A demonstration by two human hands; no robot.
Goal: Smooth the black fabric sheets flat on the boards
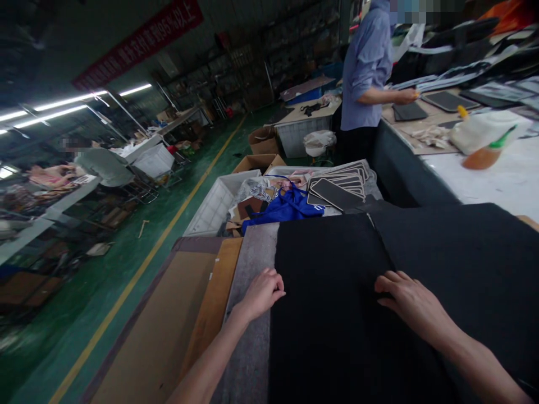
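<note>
Black felt sheet lies flat under both hands: left hand curled on its left edge, fingers bent, pinching or just pressing, cannot tell; right hand flat, fingers spread, palm down mid-sheet. Looks like smoothing or aligning; sheet already laid out, a second black sheet overlapping just right of the right hand. Grey felt strip and brown board left of the left hand. Beyond the hands, blue bag, stack of black mats, a person in a blue shirt further off.
</note>
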